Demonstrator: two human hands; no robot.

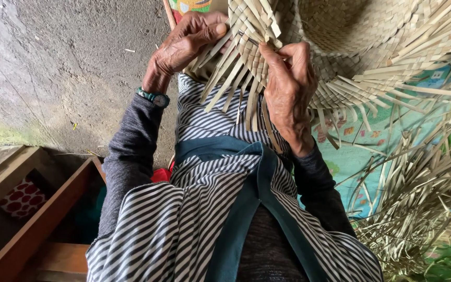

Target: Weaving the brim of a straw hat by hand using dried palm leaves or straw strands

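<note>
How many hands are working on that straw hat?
2. The left hand pinches the woven brim of the straw hat at its left edge; the right hand grips the loose strips just beside it. No other person's hands show.

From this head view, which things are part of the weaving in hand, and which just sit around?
In hand:
- woven straw hat
- loose brim strips
- left hand, gripping the brim edge
- right hand, pinching strips

Lying about:
- heap of straw strips
- colourful mat
- wooden frame
- concrete floor
</note>
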